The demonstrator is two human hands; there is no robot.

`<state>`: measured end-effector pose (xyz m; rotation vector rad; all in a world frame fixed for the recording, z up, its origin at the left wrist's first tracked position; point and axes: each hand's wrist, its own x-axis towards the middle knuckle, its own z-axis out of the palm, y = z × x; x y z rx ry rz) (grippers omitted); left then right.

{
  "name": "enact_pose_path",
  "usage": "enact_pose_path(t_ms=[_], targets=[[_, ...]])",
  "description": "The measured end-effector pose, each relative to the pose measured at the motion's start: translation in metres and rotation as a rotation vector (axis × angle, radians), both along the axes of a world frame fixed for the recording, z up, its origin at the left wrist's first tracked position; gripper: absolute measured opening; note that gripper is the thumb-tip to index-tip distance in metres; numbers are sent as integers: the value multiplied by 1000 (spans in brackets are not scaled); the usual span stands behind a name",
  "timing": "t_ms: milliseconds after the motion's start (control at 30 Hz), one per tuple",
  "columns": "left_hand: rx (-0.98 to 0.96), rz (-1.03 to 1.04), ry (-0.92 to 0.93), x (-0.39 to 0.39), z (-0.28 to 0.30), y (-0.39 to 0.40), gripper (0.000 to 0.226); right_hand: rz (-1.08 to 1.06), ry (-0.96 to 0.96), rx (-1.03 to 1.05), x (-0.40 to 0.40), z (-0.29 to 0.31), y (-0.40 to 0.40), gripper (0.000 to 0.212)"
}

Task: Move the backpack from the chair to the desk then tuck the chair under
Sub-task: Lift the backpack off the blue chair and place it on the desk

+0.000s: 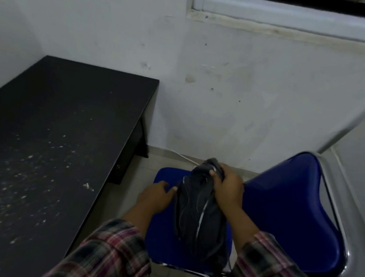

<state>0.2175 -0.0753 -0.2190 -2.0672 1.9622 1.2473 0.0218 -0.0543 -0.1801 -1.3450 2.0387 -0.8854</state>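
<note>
On the chair seat, right hand (225, 189) is closed over the top end of the backpack (200, 213), fingers curled around the bunched fabric near its upper edge. Left hand (155, 195) sits at the bag's left flank, fingers loosely spread and slightly bent, thumb tip touching or just short of the fabric; can't tell if it has any grip. Both forearms come in from the bottom edge in plaid sleeves (104, 259).

Backpack is dark grey, slumped lengthwise on the blue seat, silver zipper lines running down its front. A strap end hangs off the seat's near edge.

Chair (293, 219): blue padded seat and backrest, chrome tube frame visible along the right side. Backrest is to the right of the bag. Chair stands apart from the desk, not under it.

Desk (52, 135) is left of the chair, black top, scattered with pale specks and crumbs. Its far end is against the white wall (228, 86).

White cable runs along the floor at the wall base behind the chair. Window frame (293, 16) at top right. Bare toes just show at the bottom edge, below the seat.
</note>
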Motion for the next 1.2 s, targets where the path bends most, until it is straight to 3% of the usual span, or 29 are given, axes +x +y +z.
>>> enact_pose_path(t_ms=[100, 200, 267, 367, 500, 533, 633, 767, 833, 933, 967, 1033, 1100, 1200], targets=[[154, 175, 97, 13, 11, 4, 74, 21, -56, -145, 19, 37, -15, 32], [307, 493, 426, 9, 33, 1, 73, 12, -97, -276, 32, 80, -33, 30], [324, 741, 645, 6, 55, -2, 63, 18, -105, -361, 45, 113, -46, 30], [283, 1047, 808, 13, 85, 1, 56, 64, -141, -488, 69, 165, -67, 31], [425, 1182, 975, 12, 106, -5, 51, 145, -195, -632, 101, 227, -95, 31], [472, 1225, 1158, 10, 115, -11, 53, 163, -211, -659, 108, 240, -101, 31], [593, 1386, 1805, 10, 145, -36, 117, 205, -281, -731, 123, 271, -118, 31], [210, 1426, 2128, 26, 180, -67, 106, 281, -365, -798, 139, 292, -142, 29], [112, 1372, 2151, 37, 187, -85, 98, 299, -443, -788, 146, 295, -161, 29], [118, 1298, 2101, 63, 193, -117, 91, 343, -551, -760, 161, 292, -195, 30], [190, 1399, 2072, 71, 191, -133, 91, 365, -578, -754, 168, 290, -207, 30], [75, 1575, 1813, 91, 178, -166, 79, 407, -625, -749, 185, 284, -232, 31], [17, 1556, 1896, 117, 166, -191, 62, 442, -670, -729, 204, 274, -259, 32], [-78, 1555, 1844, 160, 155, -229, 67, 470, -747, -664, 231, 253, -302, 35]])
